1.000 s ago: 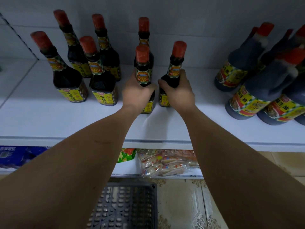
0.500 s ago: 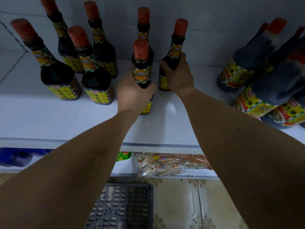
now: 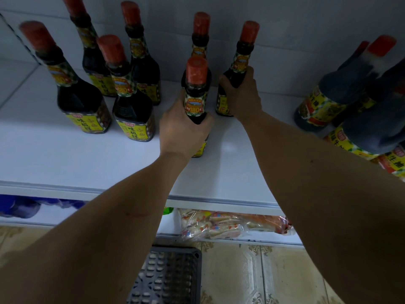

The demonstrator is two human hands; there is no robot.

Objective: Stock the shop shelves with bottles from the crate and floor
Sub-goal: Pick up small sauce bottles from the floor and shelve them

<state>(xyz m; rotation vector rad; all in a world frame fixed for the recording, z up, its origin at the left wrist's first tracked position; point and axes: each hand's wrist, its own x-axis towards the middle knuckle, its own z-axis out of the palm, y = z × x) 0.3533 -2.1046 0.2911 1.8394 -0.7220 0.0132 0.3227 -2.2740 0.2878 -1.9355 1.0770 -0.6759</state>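
Seen from above, a white shelf (image 3: 65, 159) carries dark sauce bottles with red caps. At the left, five stocked bottles (image 3: 131, 110) stand upright in a loose cluster, close together but not clearly touching. Toward the middle, the left hand (image 3: 182, 130) has its grip curled round the body of the front bottle (image 3: 195, 93), which stands near the shelf's middle; whether its base rests on the shelf is hidden by the hand. Just behind it stands another bottle (image 3: 199, 38). Next to the right, the right hand (image 3: 242, 95) holds the back bottle (image 3: 245, 60) low on its shoulder, close to the rear wall (image 3: 306, 23). At the far right, larger bottles (image 3: 341, 84) with yellow labels stand packed together.

Risk, as a judgement: the bottles are tall and narrow-necked, so a nudge from a knuckle or forearm could tip a neighbour and topple the row. Letting go before a base sits flat could do the same.

The shelf looks smooth and glossy, so bottles may slide. Below, a lower shelf holds snack packets (image 3: 230, 224) and blue packs (image 3: 24, 207). A dark plastic crate (image 3: 168, 279) sits on a patterned tile floor (image 3: 274, 273). Lighting is dim.
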